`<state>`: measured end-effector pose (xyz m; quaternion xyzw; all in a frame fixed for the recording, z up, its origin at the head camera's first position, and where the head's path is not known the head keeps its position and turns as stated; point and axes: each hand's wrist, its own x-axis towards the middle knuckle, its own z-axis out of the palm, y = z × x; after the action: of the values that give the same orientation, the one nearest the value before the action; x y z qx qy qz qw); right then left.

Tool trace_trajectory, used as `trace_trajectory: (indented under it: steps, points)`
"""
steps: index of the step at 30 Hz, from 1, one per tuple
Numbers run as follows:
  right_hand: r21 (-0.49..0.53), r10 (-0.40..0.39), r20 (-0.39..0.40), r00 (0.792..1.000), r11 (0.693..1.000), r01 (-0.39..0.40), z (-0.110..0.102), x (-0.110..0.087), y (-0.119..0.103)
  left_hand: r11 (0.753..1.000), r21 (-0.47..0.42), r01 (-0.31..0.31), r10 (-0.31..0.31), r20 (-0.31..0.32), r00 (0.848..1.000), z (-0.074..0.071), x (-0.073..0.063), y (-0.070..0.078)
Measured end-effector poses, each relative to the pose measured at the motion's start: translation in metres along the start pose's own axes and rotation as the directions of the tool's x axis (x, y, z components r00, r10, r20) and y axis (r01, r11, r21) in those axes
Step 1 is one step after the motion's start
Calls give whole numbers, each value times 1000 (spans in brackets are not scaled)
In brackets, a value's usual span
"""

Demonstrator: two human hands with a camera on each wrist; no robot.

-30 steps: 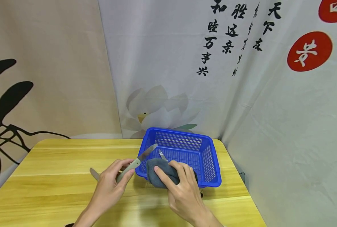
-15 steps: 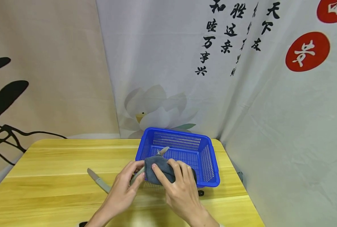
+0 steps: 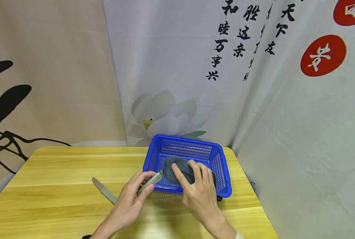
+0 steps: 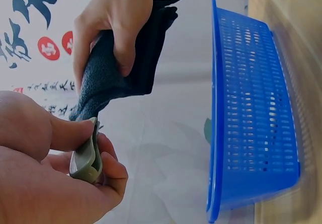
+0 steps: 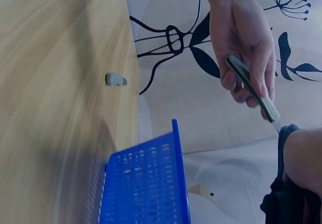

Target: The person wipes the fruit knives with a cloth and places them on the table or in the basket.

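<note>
My left hand (image 3: 132,199) pinches the pale green handle of a knife (image 3: 153,180) between thumb and fingers, over the near left side of the basket. Bunched in my right hand (image 3: 201,192) is a dark grey cloth (image 3: 177,172), folded about the blade. Most of the blade is hidden by it; in the right wrist view a short bit of bare metal (image 5: 277,126) shows between handle and cloth. A second knife (image 3: 104,191) with a similar handle lies on the table, left of my left hand.
A blue mesh basket (image 3: 192,140) stands at the back right of the wooden table (image 3: 69,172), below both hands. Printed cloth curtains (image 3: 171,66) hang behind and to the right. A small black piece (image 3: 219,198) shows under my right hand, its kind unclear.
First the blade was bare beside the cloth. Half a second ago the cloth was round it with the tip sticking out. Now my right hand and the cloth have slid away from the handle.
</note>
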<state>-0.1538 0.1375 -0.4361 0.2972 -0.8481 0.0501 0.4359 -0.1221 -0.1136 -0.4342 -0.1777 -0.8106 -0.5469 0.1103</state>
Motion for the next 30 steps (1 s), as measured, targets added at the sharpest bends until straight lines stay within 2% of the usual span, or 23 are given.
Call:
trace_trajectory:
  steps: [5, 9, 18, 23, 30]
  points:
    - [-1, 29, -22, 999, 1000, -29, 0, 3, 12, 999, -11, -32, 31, -16, 999, 1, 0, 0]
    - [17, 61, -34, 998, 998, -60, -2, 5, 21, 1000, -11, -23, 23, -14, 1000, 2, -2, 1]
    - [79, 131, -160, 978, 990, -119, -10, 7, 31, 994, -76, 83, -81, 30, 996, 3, -1, 4]
    - [118, 90, -161, 983, 990, -72, -15, 6, 23, 986, -96, 139, -136, 39, 990, 4, 1, 5]
    - [101, -33, -67, 997, 994, 40, -16, 1, 2, 986, -69, 154, -153, 19, 988, 4, 4, 5]
